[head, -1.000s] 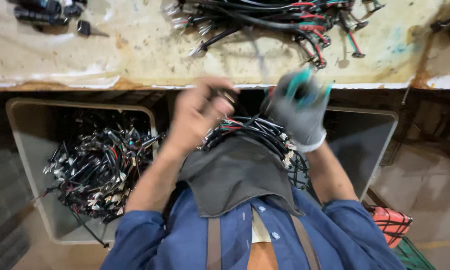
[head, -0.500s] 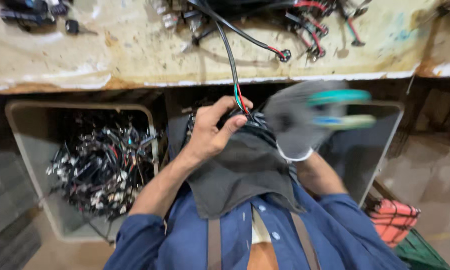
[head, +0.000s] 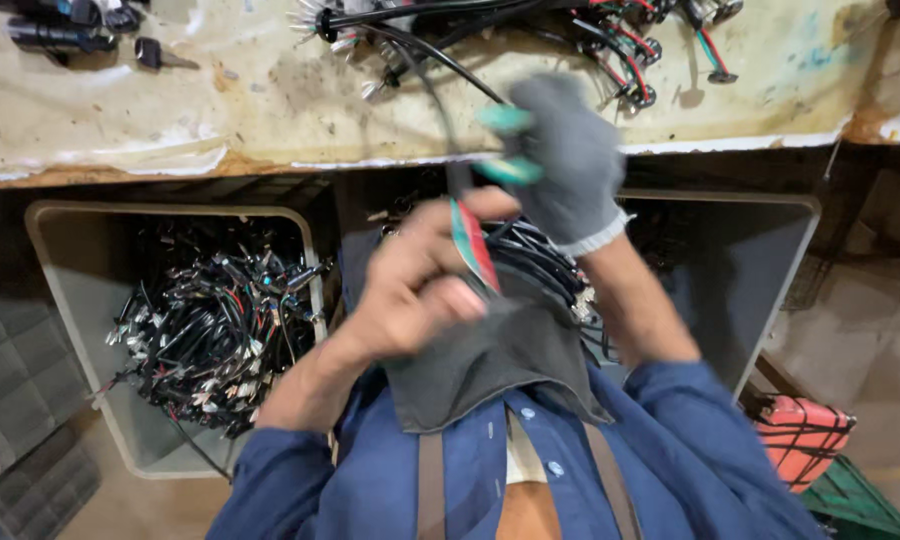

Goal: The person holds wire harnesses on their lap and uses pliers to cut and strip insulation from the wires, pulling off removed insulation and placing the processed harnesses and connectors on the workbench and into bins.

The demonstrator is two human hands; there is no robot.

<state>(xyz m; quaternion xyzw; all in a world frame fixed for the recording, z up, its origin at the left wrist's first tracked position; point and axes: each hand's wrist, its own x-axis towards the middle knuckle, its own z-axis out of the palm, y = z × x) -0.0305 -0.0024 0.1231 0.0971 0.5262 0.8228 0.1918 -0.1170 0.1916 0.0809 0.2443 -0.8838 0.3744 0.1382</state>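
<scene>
**Wire harness held at bench edge**

Wire harness (head: 470,235): black sheathed cable with red and green leads, long axis running up from the lap to the bench (head: 220,110); far end lost among tangled cables (head: 590,25). Left hand (head: 420,285), bare: fingers closed on the coloured leads. Right hand (head: 560,165), grey glove with teal fingertips: closed around the black cable, blurred. Grey bin (head: 80,300), left, holds more harnesses. Red crate (head: 805,440), lower right, partly cut off.
</scene>
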